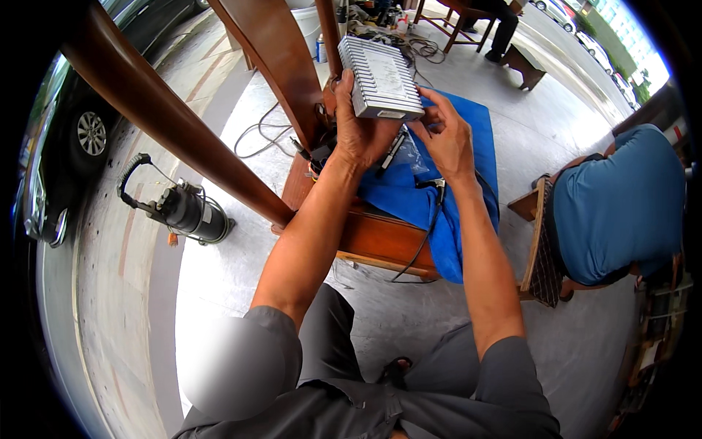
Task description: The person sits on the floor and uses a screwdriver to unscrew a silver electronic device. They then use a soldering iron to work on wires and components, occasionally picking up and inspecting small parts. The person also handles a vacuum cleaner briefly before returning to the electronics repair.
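Observation:
My left hand (357,132) grips a silver finned metal box (379,73) by its left side and underneath, lifted over a wooden piece (373,234) draped with blue cloth (468,132). My right hand (446,135) has bent fingers at the box's lower right corner; what the fingertips pinch there is too small to make out. Below the hands lie a black-and-silver pen-like item (391,154), a clear plastic bag (413,154), a black cable (417,249) and, to the left, some dark connectors (311,154).
Curved wooden posts (168,121) rise at left beside a black pump-like cylinder (194,216) and a parked car (51,146). At right a person in blue (614,205) sits on a wooden chair (537,241). Another seated person's legs (501,33), loose cables and tools (373,29) are behind.

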The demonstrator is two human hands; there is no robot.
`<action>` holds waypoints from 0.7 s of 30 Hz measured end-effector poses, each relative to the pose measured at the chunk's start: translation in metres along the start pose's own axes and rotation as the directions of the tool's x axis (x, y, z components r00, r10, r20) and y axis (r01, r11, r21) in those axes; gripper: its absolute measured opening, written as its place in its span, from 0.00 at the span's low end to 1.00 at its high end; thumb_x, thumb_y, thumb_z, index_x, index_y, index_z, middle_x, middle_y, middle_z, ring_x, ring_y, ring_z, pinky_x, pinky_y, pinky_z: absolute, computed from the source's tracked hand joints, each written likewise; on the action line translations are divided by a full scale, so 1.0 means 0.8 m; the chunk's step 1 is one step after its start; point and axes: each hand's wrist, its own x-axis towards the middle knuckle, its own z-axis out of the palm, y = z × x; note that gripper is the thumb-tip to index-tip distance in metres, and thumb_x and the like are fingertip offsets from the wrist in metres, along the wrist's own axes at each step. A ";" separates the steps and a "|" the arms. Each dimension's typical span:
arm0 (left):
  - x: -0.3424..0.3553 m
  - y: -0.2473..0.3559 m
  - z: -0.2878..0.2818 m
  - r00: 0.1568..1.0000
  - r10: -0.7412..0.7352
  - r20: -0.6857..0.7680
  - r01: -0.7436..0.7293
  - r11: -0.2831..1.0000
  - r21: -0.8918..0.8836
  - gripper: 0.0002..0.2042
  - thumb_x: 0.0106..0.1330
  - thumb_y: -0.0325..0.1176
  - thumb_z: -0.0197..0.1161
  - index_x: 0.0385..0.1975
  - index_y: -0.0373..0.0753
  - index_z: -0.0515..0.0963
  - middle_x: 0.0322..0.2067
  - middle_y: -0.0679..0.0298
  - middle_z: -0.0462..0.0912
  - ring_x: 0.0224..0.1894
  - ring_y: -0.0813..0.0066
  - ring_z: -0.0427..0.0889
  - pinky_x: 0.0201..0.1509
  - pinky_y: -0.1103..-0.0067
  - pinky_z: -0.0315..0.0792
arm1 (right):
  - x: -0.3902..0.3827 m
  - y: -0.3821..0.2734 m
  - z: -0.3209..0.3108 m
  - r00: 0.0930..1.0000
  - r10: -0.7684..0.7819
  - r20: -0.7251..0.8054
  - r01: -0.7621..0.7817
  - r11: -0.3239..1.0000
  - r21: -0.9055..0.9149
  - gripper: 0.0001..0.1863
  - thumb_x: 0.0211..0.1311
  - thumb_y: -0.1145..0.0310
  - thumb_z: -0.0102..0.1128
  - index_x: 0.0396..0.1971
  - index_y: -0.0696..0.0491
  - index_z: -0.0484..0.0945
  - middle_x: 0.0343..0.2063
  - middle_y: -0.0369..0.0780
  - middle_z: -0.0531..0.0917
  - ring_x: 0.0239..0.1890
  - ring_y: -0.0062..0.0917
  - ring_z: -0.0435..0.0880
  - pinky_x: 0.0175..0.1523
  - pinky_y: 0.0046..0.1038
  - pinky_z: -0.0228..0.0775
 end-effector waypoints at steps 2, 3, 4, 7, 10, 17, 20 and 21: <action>-0.001 0.000 0.000 1.000 0.024 0.007 -0.024 1.000 0.004 0.41 0.70 0.69 0.53 0.67 0.36 0.70 0.59 0.49 0.79 0.61 0.53 0.78 0.69 0.54 0.71 | -0.013 -0.001 0.012 0.998 0.021 -0.054 -0.017 0.996 0.084 0.29 0.61 0.66 0.77 0.62 0.54 0.78 0.34 0.41 0.90 0.37 0.26 0.90 0.44 0.28 0.83; -0.001 0.002 0.000 0.994 -0.033 0.106 0.027 0.998 0.058 0.43 0.70 0.70 0.52 0.67 0.33 0.69 0.58 0.45 0.79 0.61 0.50 0.79 0.69 0.55 0.71 | -0.017 0.000 0.017 0.997 0.017 -0.078 -0.011 0.997 0.083 0.31 0.59 0.61 0.79 0.61 0.55 0.78 0.35 0.41 0.90 0.38 0.25 0.90 0.44 0.28 0.83; 0.000 0.003 0.001 0.995 -0.028 0.097 0.020 0.996 0.083 0.43 0.70 0.70 0.52 0.67 0.33 0.69 0.58 0.44 0.79 0.60 0.50 0.79 0.69 0.55 0.71 | -0.019 0.000 0.016 0.998 0.046 -0.050 -0.041 0.995 0.095 0.31 0.62 0.62 0.78 0.62 0.56 0.77 0.38 0.42 0.90 0.41 0.24 0.90 0.46 0.27 0.82; -0.002 -0.003 0.002 0.998 -0.015 0.056 0.006 0.990 0.143 0.44 0.70 0.70 0.50 0.67 0.31 0.68 0.58 0.42 0.79 0.59 0.49 0.80 0.69 0.58 0.72 | -0.023 -0.011 0.006 0.996 0.088 0.002 -0.088 0.987 0.132 0.31 0.67 0.62 0.74 0.65 0.58 0.75 0.44 0.42 0.90 0.46 0.19 0.87 0.47 0.24 0.81; -0.004 -0.009 0.009 0.999 -0.013 0.031 0.007 0.982 0.191 0.44 0.71 0.70 0.49 0.67 0.31 0.67 0.58 0.42 0.79 0.60 0.50 0.80 0.69 0.59 0.72 | -0.028 -0.004 -0.004 0.992 0.114 0.044 -0.122 0.948 0.294 0.30 0.69 0.61 0.71 0.66 0.60 0.74 0.44 0.42 0.90 0.44 0.20 0.88 0.43 0.22 0.80; -0.014 -0.008 0.022 0.998 -0.027 0.050 0.005 0.915 0.403 0.42 0.69 0.68 0.54 0.67 0.34 0.68 0.58 0.49 0.80 0.60 0.59 0.81 0.66 0.64 0.74 | -0.017 -0.004 -0.028 0.861 0.397 0.319 -0.496 0.507 0.705 0.26 0.75 0.62 0.64 0.65 0.61 0.73 0.46 0.41 0.87 0.39 0.24 0.88 0.38 0.25 0.82; -0.016 -0.006 0.025 0.994 -0.080 0.074 0.039 0.893 0.449 0.41 0.66 0.67 0.59 0.64 0.35 0.69 0.54 0.53 0.81 0.54 0.63 0.82 0.58 0.68 0.78 | -0.018 0.000 -0.026 0.816 0.453 0.359 -0.531 0.341 0.776 0.22 0.76 0.62 0.62 0.62 0.58 0.75 0.41 0.38 0.86 0.35 0.21 0.87 0.36 0.24 0.80; -0.016 -0.006 0.025 0.991 -0.105 0.087 0.054 0.885 0.462 0.41 0.65 0.67 0.61 0.63 0.35 0.69 0.52 0.55 0.81 0.51 0.65 0.83 0.55 0.70 0.79 | -0.018 0.000 -0.026 0.807 0.464 0.365 -0.534 0.310 0.786 0.21 0.76 0.62 0.63 0.61 0.57 0.76 0.39 0.37 0.86 0.33 0.20 0.85 0.34 0.23 0.78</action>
